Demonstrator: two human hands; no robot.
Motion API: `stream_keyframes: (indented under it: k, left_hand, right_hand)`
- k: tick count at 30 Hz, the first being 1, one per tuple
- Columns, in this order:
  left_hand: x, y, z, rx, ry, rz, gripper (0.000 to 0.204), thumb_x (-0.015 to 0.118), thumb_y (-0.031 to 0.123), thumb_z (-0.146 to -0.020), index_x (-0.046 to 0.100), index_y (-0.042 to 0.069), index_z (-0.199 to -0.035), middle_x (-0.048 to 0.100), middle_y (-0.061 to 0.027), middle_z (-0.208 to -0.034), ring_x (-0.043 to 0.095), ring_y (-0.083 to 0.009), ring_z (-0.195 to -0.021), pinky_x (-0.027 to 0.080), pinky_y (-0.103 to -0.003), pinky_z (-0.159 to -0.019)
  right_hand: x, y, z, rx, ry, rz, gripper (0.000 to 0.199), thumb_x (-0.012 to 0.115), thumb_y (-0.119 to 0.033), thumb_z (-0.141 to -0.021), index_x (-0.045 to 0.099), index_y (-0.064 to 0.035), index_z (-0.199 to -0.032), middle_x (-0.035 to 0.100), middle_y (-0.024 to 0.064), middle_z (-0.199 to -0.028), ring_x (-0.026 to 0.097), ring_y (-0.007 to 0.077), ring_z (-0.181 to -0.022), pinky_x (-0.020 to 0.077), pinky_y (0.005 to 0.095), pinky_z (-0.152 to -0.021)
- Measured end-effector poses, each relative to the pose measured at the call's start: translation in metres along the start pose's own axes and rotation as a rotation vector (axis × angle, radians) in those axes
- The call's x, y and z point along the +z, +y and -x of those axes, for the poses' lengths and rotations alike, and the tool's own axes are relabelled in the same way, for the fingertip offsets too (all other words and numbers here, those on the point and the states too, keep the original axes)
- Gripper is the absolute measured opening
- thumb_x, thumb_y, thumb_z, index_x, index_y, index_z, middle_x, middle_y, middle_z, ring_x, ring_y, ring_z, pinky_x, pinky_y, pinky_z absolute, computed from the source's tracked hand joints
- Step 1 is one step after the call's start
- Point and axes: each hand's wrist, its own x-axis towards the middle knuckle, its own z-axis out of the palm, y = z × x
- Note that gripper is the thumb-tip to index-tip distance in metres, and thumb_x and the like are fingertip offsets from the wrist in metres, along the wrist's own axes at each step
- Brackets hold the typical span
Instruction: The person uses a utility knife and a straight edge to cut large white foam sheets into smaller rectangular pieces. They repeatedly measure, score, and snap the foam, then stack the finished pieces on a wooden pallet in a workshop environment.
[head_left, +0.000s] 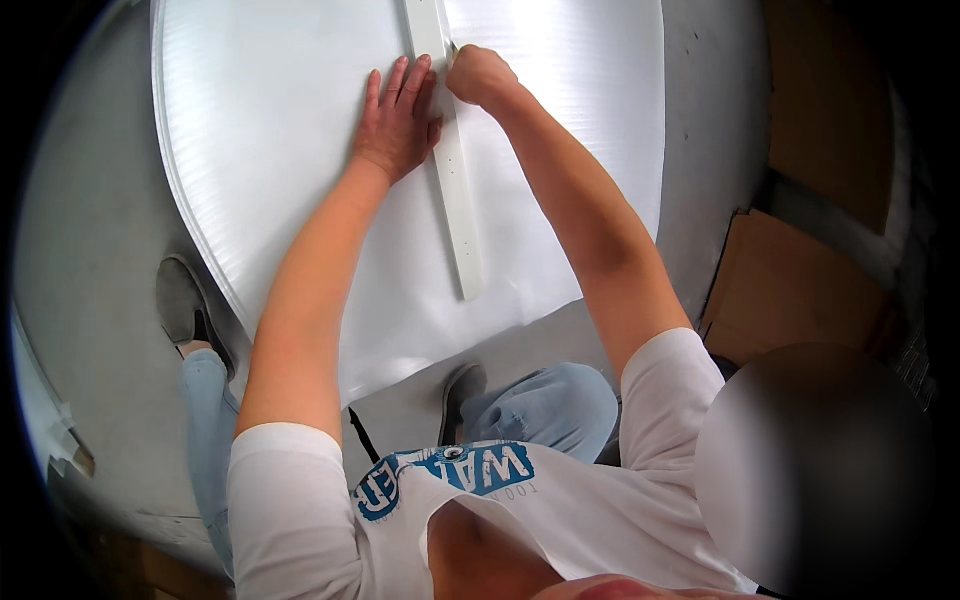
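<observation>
head view: a large white corrugated plastic sheet lies flat on a grey floor, filling the upper middle of the picture. a long white straightedge lies on the sheet, running from the top edge down toward the person, its lower end resting on the sheet short of the near edge. the left hand lies flat, palm down, fingers stretched out and close together, partly on the sheet and partly on the left side of the straightedge, pressing on it. the right hand is curled into a closed fist just beside the right edge of the straightedge, near its upper part; a small dark tip shows at the top of the fist, touching the sheet along the straightedge, but what tool it is cannot be told. the person crouches over the near edge of the sheet, one grey shoe on the floor at the left, another shoe just at the sheet's near edge. brown cardboard lies on the floor at the right, well apart from the sheet.
</observation>
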Motion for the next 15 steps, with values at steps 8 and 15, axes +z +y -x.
stream_keyframes:
  k: [8,15]
  left_hand:
    - [0.01,-0.006,-0.001,0.011,0.061,-0.095,0.064,0.05,0.041,-0.093,0.031,0.007,-0.145,0.017,-0.003,-0.157,0.019,-0.025,-0.144,0.016,-0.053,-0.116]
    - [0.002,-0.007,-0.002,0.033,0.128,-0.008,0.059,0.055,0.029,-0.093,0.032,0.014,-0.145,0.02,0.002,-0.156,0.022,-0.0261,-0.143,0.019,-0.055,-0.115]
  right_hand:
    - [0.021,0.006,0.044,0.035,-0.014,-0.051,0.029,0.06,-0.018,-0.082,0.067,-0.0045,-0.107,0.067,0.0164,-0.109,0.064,0.0323,-0.104,0.0531,0.0393,-0.084]
    - [0.018,-0.002,0.039,0.135,-0.041,-0.116,0.031,0.064,-0.022,-0.08,0.069,-0.008,-0.107,0.067,0.0122,-0.111,0.064,0.0288,-0.106,0.052,0.0365,-0.086]
